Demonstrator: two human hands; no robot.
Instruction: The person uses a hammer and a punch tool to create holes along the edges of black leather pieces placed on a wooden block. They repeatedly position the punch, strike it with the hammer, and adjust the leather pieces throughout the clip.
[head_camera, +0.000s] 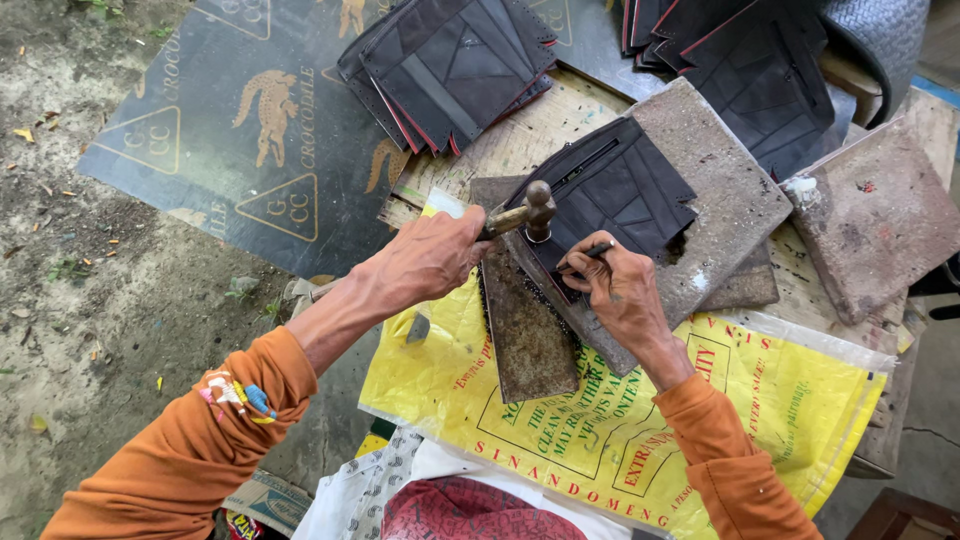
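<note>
Two hands are seen at work over a grey stone slab (720, 190). The left hand (432, 255) is wrapped tight around the wooden handle of a small hammer (527, 212), whose metal head is poised just above a black stitched leather piece (620, 190) laid flat on the slab. The right hand (618, 290) is closed on a thin dark punch (597, 251), its tip set on the piece's near edge. More black pieces (450, 65) are stacked beyond, and a yellow sack (600, 430) is spread beneath.
</note>
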